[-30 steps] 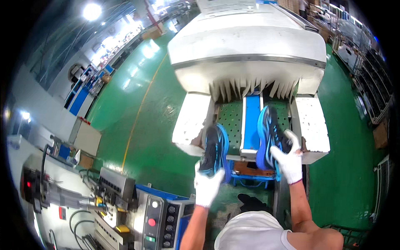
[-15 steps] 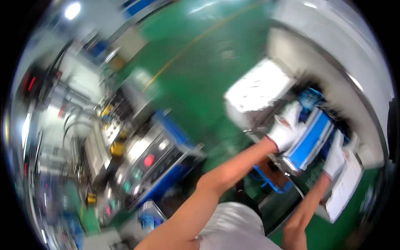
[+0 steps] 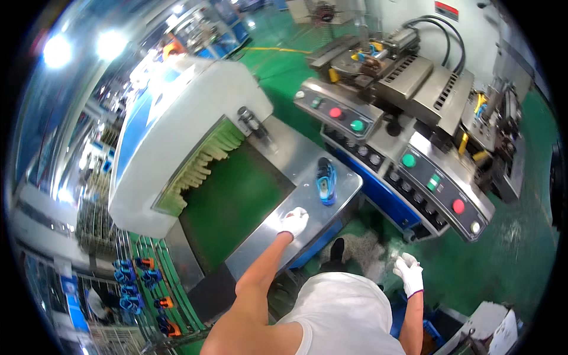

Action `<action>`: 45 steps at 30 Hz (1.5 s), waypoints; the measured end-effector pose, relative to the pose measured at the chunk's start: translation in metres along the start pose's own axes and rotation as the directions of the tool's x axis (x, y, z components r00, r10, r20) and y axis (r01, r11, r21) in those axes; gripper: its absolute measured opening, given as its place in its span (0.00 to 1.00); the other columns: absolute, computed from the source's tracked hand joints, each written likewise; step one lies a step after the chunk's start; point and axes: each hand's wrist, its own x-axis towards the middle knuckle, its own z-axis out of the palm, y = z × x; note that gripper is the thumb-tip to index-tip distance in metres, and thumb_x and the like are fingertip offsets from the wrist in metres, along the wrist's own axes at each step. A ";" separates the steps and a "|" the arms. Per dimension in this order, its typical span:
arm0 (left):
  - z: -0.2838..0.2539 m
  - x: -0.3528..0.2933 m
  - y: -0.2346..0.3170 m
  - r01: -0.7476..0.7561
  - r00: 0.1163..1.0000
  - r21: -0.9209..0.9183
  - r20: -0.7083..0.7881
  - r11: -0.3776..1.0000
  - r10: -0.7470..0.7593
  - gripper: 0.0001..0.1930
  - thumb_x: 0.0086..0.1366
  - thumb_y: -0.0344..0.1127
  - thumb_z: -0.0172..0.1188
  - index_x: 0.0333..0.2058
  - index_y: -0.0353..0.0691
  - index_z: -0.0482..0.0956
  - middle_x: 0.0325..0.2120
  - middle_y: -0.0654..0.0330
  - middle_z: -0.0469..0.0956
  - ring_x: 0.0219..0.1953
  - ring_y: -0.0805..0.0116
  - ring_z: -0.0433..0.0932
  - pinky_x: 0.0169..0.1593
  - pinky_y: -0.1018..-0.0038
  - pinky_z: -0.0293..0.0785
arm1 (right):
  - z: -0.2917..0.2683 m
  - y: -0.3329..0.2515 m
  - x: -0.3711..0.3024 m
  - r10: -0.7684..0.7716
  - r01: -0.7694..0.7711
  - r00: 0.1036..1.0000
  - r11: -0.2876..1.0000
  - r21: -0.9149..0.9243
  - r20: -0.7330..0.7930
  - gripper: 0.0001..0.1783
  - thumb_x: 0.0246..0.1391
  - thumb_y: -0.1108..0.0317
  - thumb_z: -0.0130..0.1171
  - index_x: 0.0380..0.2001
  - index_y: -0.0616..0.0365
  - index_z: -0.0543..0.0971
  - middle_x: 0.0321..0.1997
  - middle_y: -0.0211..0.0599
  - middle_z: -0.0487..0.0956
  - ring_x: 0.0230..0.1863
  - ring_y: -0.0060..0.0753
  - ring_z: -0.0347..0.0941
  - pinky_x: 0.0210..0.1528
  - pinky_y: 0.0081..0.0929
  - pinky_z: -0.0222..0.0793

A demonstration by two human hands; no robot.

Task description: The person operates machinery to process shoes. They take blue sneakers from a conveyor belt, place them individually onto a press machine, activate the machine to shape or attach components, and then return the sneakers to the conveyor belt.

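Shoe [image 3: 326, 181], one, near left hand [image 3: 294, 222].

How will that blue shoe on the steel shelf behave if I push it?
The blue shoe lies flat on the smooth steel shelf, so it would probably slide, not roll. It looks light and soft-sided. It sits near the edge and might drop off.

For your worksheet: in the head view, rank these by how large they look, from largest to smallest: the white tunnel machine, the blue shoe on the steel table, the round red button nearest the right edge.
1. White tunnel machine
2. Blue shoe
3. Red button
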 end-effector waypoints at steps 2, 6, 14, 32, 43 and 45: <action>0.003 -0.004 -0.045 0.213 0.976 -0.062 0.069 0.975 -0.209 0.16 0.68 0.48 0.55 0.46 0.46 0.82 0.43 0.51 0.85 0.48 0.48 0.83 0.55 0.56 0.77 | 0.012 -0.010 0.032 0.033 -0.042 0.998 0.981 -0.191 -0.050 0.36 0.61 0.65 0.67 0.68 0.67 0.66 0.63 0.51 0.75 0.54 0.40 0.79 0.52 0.38 0.81; 0.024 0.007 -0.071 0.468 0.858 -0.123 0.298 0.875 -0.418 0.18 0.68 0.50 0.55 0.49 0.48 0.82 0.43 0.51 0.86 0.48 0.51 0.84 0.56 0.57 0.78 | 0.032 -0.012 0.085 0.001 -0.040 0.991 0.959 -0.280 -0.137 0.35 0.61 0.65 0.67 0.67 0.68 0.67 0.59 0.49 0.78 0.50 0.40 0.80 0.47 0.40 0.82; 0.030 0.074 -0.077 0.333 0.885 -0.264 0.418 0.905 -0.203 0.18 0.67 0.44 0.62 0.51 0.42 0.80 0.38 0.53 0.86 0.36 0.62 0.86 0.42 0.66 0.83 | 0.047 0.014 0.098 0.128 -0.278 0.917 0.885 -0.373 -0.378 0.34 0.59 0.68 0.67 0.66 0.67 0.69 0.35 0.35 0.80 0.29 0.28 0.76 0.30 0.32 0.77; -0.104 0.305 0.274 -0.456 0.872 -0.435 -0.046 0.776 0.487 0.18 0.70 0.33 0.63 0.56 0.34 0.78 0.49 0.51 0.85 0.50 0.62 0.85 0.56 0.69 0.80 | -0.015 0.022 0.157 0.422 -0.611 0.782 0.667 -0.427 -0.459 0.13 0.55 0.61 0.70 0.32 0.62 0.86 0.26 0.44 0.84 0.24 0.40 0.82 0.26 0.40 0.81; -0.019 0.552 0.509 -0.567 0.818 0.086 -0.053 0.819 0.572 0.37 0.60 0.52 0.69 0.63 0.37 0.69 0.59 0.40 0.73 0.60 0.41 0.74 0.63 0.55 0.70 | -0.084 0.057 0.145 0.447 -0.469 0.785 0.881 0.061 -0.429 0.08 0.61 0.71 0.62 0.44 0.57 0.83 0.32 0.42 0.84 0.23 0.36 0.79 0.21 0.39 0.77; 0.009 0.570 0.537 -0.553 0.830 0.116 -0.004 0.825 0.557 0.40 0.59 0.54 0.69 0.64 0.38 0.68 0.57 0.39 0.74 0.60 0.42 0.74 0.62 0.55 0.70 | -0.107 0.093 0.120 0.210 -0.494 0.863 0.548 -0.675 -0.460 0.19 0.57 0.53 0.60 0.47 0.51 0.84 0.47 0.41 0.87 0.47 0.45 0.84 0.56 0.45 0.74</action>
